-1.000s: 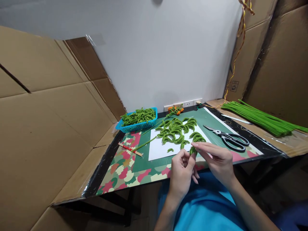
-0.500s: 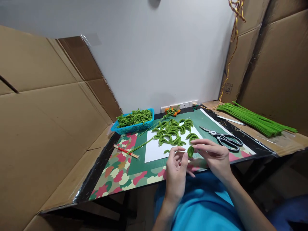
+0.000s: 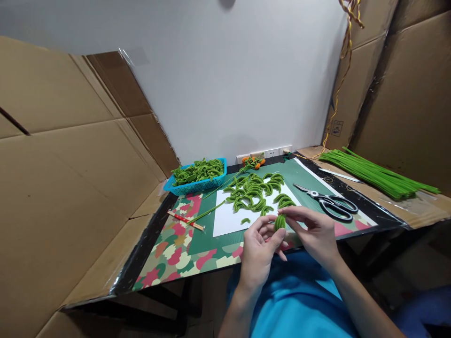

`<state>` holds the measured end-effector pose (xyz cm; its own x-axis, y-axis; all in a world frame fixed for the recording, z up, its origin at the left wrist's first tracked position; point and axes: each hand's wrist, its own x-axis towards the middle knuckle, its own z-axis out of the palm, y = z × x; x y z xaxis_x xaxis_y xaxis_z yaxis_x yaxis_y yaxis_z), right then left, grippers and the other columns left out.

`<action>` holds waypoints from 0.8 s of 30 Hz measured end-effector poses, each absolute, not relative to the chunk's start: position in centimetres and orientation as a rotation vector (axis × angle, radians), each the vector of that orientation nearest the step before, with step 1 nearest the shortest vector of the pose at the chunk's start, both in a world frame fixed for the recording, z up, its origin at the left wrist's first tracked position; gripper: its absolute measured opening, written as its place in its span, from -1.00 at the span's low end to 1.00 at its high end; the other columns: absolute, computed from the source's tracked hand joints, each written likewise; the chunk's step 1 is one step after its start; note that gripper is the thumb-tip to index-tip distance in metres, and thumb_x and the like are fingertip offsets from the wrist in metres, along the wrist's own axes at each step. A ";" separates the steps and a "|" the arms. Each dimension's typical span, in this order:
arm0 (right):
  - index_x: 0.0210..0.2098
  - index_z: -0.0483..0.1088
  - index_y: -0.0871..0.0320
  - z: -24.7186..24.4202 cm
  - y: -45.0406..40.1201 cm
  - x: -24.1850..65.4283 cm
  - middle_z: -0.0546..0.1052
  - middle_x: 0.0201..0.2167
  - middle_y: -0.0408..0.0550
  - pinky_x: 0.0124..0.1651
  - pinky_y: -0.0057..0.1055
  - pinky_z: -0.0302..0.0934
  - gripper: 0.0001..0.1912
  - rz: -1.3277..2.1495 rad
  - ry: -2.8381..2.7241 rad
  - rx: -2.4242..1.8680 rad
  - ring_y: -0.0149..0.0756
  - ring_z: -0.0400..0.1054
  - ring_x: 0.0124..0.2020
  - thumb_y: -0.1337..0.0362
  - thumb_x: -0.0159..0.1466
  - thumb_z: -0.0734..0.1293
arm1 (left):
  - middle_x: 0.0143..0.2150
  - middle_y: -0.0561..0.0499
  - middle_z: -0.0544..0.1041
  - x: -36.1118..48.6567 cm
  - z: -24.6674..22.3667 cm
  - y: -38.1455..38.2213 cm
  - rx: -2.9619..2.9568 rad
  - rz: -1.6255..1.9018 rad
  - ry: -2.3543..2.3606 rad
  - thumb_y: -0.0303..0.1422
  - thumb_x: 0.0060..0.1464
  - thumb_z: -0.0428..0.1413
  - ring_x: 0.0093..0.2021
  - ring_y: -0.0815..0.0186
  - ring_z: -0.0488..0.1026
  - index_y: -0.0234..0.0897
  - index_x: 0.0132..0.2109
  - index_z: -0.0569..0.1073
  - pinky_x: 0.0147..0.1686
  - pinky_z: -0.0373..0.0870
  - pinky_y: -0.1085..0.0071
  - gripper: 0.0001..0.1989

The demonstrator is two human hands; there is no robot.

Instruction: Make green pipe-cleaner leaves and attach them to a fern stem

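Note:
A small green fuzzy leaf shape (image 3: 280, 222) is between my two hands, above the near edge of the white sheet (image 3: 225, 223). My left hand (image 3: 260, 244) has its thumb and fingers closed round the lower part of the leaf. The fingertips of my right hand (image 3: 313, 230) pinch its top. Many curved green pieces (image 3: 252, 190) lie on the sheet beyond my hands, and a small group of them (image 3: 283, 201) is just past my right fingertips.
Scissors (image 3: 331, 202) lie right of the sheet. Long green stems (image 3: 377, 173) rest at the far right. A blue basket (image 3: 197, 187) of green pieces stands back left, near orange flowers (image 3: 253, 162). A red-wrapped stick bundle (image 3: 185, 220) lies left. Cardboard walls (image 3: 70, 164) flank the table.
My left thumb and fingers have closed in on the green leaf, which was held by my right fingertips with my left hand more open. The view has shifted slightly.

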<state>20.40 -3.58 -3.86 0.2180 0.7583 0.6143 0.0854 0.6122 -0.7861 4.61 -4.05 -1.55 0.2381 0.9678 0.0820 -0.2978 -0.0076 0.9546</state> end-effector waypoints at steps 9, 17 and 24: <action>-0.13 0.70 -0.03 -4.2 -3.6 20.3 0.75 -0.19 -0.04 -0.12 -0.24 0.55 -0.79 0.331 -1.374 -0.870 -0.13 0.67 -0.19 0.37 0.41 0.42 | -0.40 -0.12 0.70 4.8 -1.3 -4.5 1.245 1.137 0.889 -0.10 0.06 0.46 -0.44 0.22 0.65 -0.38 -0.23 0.64 -0.49 0.61 0.44 -0.61; -0.17 0.70 -0.02 -4.2 -3.7 20.2 0.75 -0.19 -0.03 -0.12 -0.23 0.57 -0.79 0.289 -1.363 -0.870 -0.12 0.68 -0.18 0.38 0.40 0.41 | -0.39 -0.07 0.69 5.0 -1.6 -4.6 1.199 1.197 0.882 -0.09 0.06 0.46 -0.43 0.21 0.67 -0.37 -0.16 0.65 -0.44 0.66 0.40 -0.59; -0.04 0.65 -0.01 -3.8 -3.7 20.0 0.71 -0.07 0.00 -0.02 -0.21 0.58 -0.82 0.361 -1.372 -0.848 -0.13 0.64 -0.06 0.34 0.42 0.42 | -0.30 -0.15 0.73 4.5 -1.2 -4.2 1.208 1.094 0.809 -0.10 0.10 0.45 -0.42 0.22 0.69 -0.39 -0.12 0.67 -0.44 0.63 0.44 -0.59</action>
<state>19.97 -3.68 -3.85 0.2024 0.6784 0.7062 0.2431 0.6638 -0.7073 4.54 -4.21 -1.18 0.3034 0.9505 0.0664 -0.2146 0.0002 0.9767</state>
